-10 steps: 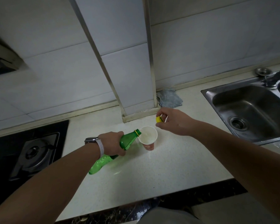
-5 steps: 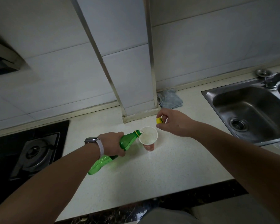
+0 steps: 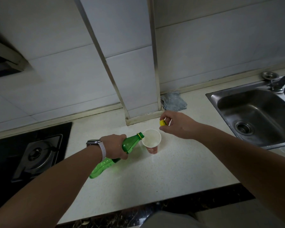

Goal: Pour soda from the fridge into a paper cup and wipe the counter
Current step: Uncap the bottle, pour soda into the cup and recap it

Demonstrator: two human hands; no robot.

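Clearly the pouring was under way: the left hand gripped the tilted green bottle at the paper cup on the tabletop, right-hand fingers pinched the yellow cap, and the wiping cloth lay untouched.

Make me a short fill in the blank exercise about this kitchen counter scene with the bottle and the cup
1. The left hand tilts a ____ bottle over the cup.
2. The right hand pinches a yellow ____.
3. A grey cloth lies between the cup and the ____.

Missing words: green; cap; wall
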